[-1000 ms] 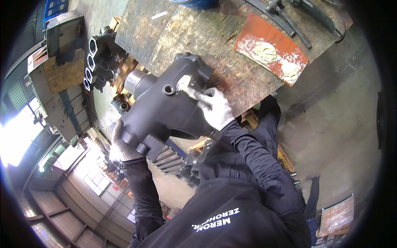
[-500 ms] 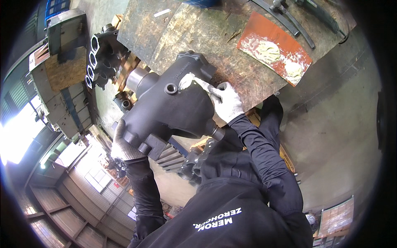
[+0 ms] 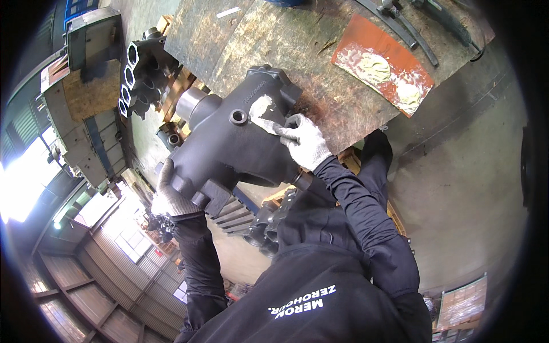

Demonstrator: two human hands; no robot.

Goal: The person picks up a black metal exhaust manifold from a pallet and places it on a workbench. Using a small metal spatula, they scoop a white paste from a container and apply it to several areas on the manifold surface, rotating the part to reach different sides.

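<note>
A matte-black branched pipe casting (image 3: 220, 146) lies slantwise at the edge of the table (image 3: 200, 37), its upper end over the tabletop and its lower end jutting past the edge. Its body is smooth and rounded, with raised lettering near the top, a ring-rimmed round port (image 3: 238, 117) on its upper face and a shiny grey cylindrical stub (image 3: 193, 107) on one side. A cream putty patch (image 3: 262, 107) sits beside the port. The gloved left hand (image 3: 171, 197) grips the lower end; the gloved right hand (image 3: 305, 140) pinches a slim, putty-smeared spreader (image 3: 269, 126), partly hidden by the fingers.
</note>
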